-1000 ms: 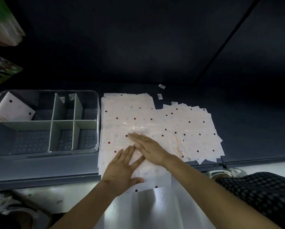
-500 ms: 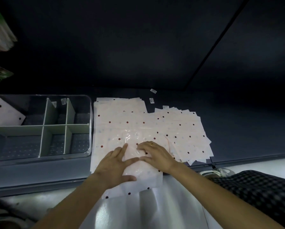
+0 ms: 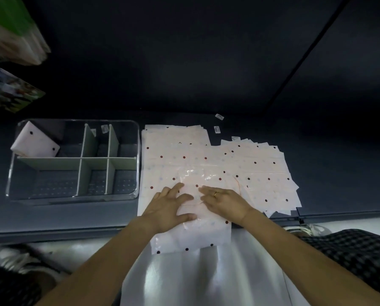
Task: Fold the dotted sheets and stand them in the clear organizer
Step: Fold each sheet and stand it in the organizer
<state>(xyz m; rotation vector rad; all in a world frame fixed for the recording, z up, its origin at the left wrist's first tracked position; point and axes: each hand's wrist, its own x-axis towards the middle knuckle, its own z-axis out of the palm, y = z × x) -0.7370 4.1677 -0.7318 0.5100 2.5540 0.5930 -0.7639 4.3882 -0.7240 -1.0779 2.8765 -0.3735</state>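
Now both hands, left hand and right hand, press flat with spread fingers on the top dotted sheet, probably to crease it. One folded sheet already leans inside the clear organizer.

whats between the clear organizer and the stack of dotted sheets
Only a narrow strip of bare dark table separates the clear organizer from the dotted sheets, seen in the head view.

A dark shelf is carrying a clear organizer at left, overlapping dotted sheets spreading beside it, and what are probably small paper labels behind them.
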